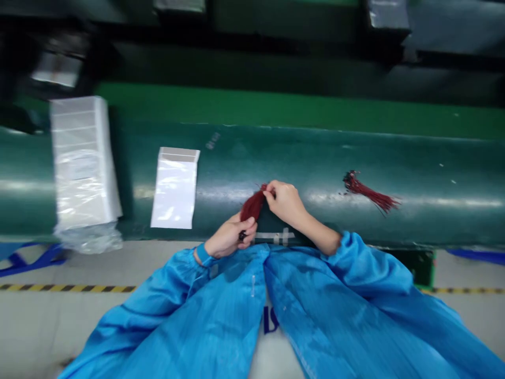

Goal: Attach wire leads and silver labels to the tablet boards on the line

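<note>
One long workbench (300, 158): smooth and dark green, dully shining, stretched across the full width.
Blue smock (169, 295): loose, wrinkled cloth, worn at the near side.
Tall stack (77, 134): pale, flat, oblong sheets laid at far left, crinkled clear plastic hung over the near edge.
Single white pouch (175, 192): glossy, flat, grey-banded at the top, placed between stack and hands.
Left hand (232, 234): fingers curled closed around the lower part of the held bundle.
Right hand (286, 202): thumb and fingertips pinched together at the bundle's upper end — what exactly is caught cannot be told.
Held red bundle (251, 206): thin, wire-like strands, slanted between the hands over the bench's near side; the ends seem to be gathered or tidied, and a steady left grip with a fine right pinch is probably called for.
Loose red bundle (371, 195): stiff, fanned strands, dark-tipped, laid well apart to the right.
</note>
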### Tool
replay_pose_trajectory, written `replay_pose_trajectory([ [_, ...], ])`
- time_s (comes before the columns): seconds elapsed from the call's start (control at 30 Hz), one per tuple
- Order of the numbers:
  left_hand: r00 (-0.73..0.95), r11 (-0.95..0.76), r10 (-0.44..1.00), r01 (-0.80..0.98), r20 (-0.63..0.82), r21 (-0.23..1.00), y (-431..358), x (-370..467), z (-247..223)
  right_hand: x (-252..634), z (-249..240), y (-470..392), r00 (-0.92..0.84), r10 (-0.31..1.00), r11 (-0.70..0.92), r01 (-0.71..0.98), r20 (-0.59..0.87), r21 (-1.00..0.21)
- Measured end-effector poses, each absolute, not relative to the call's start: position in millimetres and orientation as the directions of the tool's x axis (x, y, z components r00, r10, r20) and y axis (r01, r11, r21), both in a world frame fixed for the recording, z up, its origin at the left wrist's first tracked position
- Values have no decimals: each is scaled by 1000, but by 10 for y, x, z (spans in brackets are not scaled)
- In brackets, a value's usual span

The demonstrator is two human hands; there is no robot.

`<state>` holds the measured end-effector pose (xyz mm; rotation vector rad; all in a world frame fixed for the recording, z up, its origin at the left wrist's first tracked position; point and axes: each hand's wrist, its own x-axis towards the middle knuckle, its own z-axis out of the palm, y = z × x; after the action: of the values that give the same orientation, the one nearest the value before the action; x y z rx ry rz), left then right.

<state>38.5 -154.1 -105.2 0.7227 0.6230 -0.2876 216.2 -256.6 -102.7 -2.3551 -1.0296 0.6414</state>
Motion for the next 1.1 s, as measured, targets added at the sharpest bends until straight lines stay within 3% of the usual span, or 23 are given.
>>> replay_pose_trajectory([
  [0.13,785,699,-25,457,-619,551,-1644,449,-1121,2146,-1051,-2544,640,738,-622,524,-213,-582],
  [0.33,791,666,-78,494,-606,559,-1654,532,-1184,2173,-1152,-2384,566,767,-516,265,-302,-815],
  [0.53,811,653,-164,516,-562,554,-1546,469,-1145,2258,-1120,-2364,422,831,-460,157,-362,-874],
  [0.6,818,656,-182,514,-546,552,-1491,427,-1071,2295,-1055,-2421,439,842,-436,208,-315,-876],
  [0.7,830,662,-207,508,-517,551,-1386,362,-913,2355,-964,-2513,468,875,-364,467,-124,-806],
  [0.87,840,657,-214,501,-498,563,-1132,307,-713,2408,-894,-2441,392,916,-300,814,88,-497],
  [1.0,842,707,-121,444,-525,550,-930,284,-713,2439,-809,-2199,394,913,-348,889,109,-296],
  [1.1,834,756,-76,405,-546,514,-852,249,-775,2579,-778,-2082,476,871,-421,851,123,-313],
])
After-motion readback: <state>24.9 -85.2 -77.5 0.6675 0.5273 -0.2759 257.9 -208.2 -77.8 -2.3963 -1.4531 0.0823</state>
